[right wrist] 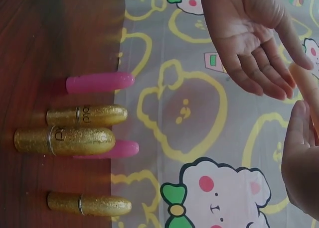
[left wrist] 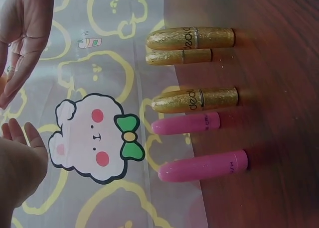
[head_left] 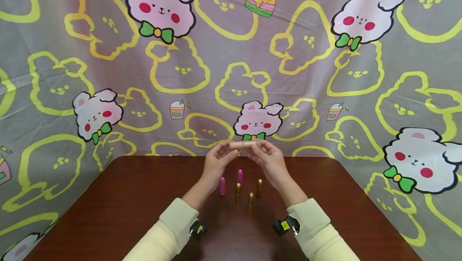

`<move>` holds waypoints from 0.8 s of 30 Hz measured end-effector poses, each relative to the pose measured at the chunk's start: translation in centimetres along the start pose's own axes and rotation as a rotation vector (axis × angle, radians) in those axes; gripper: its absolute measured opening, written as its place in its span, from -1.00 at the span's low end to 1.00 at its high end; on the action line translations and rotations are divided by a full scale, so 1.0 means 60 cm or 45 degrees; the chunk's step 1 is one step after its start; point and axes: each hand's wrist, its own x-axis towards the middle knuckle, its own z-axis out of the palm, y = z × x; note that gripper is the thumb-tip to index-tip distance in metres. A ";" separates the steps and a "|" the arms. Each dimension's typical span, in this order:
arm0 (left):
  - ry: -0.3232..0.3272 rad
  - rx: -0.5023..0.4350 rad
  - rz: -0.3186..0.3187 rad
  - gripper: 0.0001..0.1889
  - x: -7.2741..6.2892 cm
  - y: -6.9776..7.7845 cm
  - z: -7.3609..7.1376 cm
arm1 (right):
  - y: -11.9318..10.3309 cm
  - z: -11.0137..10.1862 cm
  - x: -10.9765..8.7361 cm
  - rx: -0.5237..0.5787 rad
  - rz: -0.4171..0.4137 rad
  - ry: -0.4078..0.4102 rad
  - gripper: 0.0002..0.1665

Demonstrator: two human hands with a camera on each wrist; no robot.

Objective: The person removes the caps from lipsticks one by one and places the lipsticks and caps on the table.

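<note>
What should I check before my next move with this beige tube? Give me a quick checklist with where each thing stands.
1. Beige tube supported: ok, the left hand and right hand hold it at opposite ends.
2. Beige tube upright: not ok, it lies roughly level between the hands.
3. Beige tube's cap fully closed: cannot tell, too little detail shows.
4. Both pink tubes upright: ok, standing on the table.
5. All three gold tubes upright: ok, standing near the pink ones.
</note>
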 end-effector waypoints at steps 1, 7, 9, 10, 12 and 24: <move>0.005 -0.016 -0.005 -0.66 0.000 0.000 0.001 | 0.000 0.001 0.000 0.008 0.004 -0.001 -0.67; 0.009 -0.085 -0.023 -0.77 0.002 0.003 0.006 | 0.001 0.007 0.001 0.044 0.019 -0.022 -0.72; 0.001 -0.093 -0.021 -0.79 0.003 0.003 0.006 | 0.001 0.008 0.001 0.052 0.027 -0.019 -0.76; -0.002 -0.102 -0.022 -0.79 0.003 0.004 0.007 | 0.001 0.009 0.000 0.057 0.031 -0.016 -0.77; -0.006 -0.111 -0.019 -0.79 0.004 0.005 0.007 | 0.001 0.010 -0.001 0.066 0.039 -0.016 -0.78; 0.043 -0.019 0.007 -0.77 0.003 0.010 0.009 | 0.001 0.014 -0.003 0.068 0.079 -0.013 -0.67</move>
